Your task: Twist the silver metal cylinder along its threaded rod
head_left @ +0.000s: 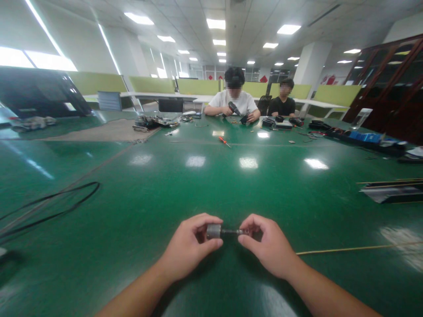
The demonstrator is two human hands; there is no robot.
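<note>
Just above the green table, a grey metal cylinder with a thin dark shaft (pixel 214 231) lies level between my two hands; it looks like a hole saw bit. My left hand (pixel 190 244) is closed round the wide cylinder, thumb below and fingers above. At the other end, my right hand (pixel 269 244) pinches the tip of the shaft between thumb and fingers. The very end of the shaft is partly hidden by those fingers.
A yellow strip (pixel 346 249) lies right of my right hand; a black cable loop (pixel 76 200) is at left. Farther off are a red screwdriver (pixel 224 141), a dark channel piece (pixel 393 192) and disassembled parts (pixel 153 123). Across the table, one of two people holds a power drill (pixel 234 108).
</note>
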